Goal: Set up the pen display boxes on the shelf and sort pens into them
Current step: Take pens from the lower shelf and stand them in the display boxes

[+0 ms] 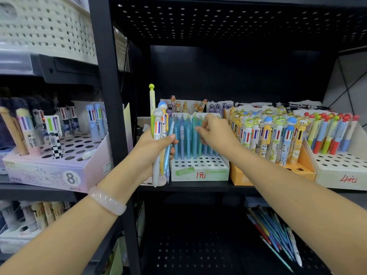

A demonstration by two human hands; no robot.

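1. Left hand (153,147) grips a mixed pen bundle (159,139), upright, at the shelf's (198,188) left front edge.
2. Right hand (215,133), fingers curled, pinches blue pens (187,135) standing in the green-white box (199,172).
3. Orange box (305,171) beside it: multicolour pens (268,135), packed.
4. White box (337,175), right edge: red-capped pens (333,133).

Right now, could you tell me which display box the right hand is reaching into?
The right hand reaches into the white-green box of blue pens marked 1元, left of the orange box.
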